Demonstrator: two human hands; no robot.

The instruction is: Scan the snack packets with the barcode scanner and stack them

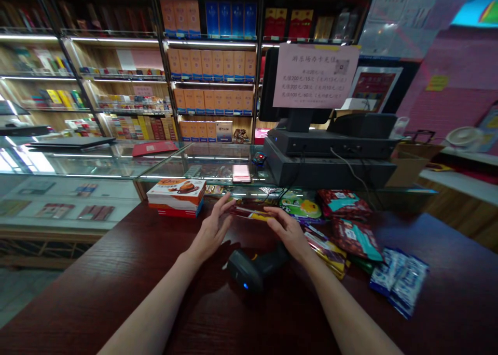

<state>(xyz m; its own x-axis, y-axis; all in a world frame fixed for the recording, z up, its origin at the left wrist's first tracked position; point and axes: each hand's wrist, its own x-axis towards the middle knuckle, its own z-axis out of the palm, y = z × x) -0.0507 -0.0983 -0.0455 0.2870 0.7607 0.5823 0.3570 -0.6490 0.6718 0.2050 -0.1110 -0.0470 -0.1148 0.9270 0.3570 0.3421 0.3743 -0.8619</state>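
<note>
A slim packet in a glossy dark red and yellow wrapper (252, 214) spans the space between a person's left grip (213, 229) and right grip (291, 231) above the dark wood desk (116, 293). Nearly level, it dips slightly toward its yellow right end, pinched between thumb and fingers. Contact at the darker left end is unclear, and any lettering is too small to read.

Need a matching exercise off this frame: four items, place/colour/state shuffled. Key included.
1. Scanner
2. Bar
3. Box
4. Sachets

A. Right of right hand, blue and silver
B. Blue light lit
C. Left of left hand, white and orange
D. Between the hands, red and yellow

Pairs: 1-B, 2-D, 3-C, 4-A
</note>
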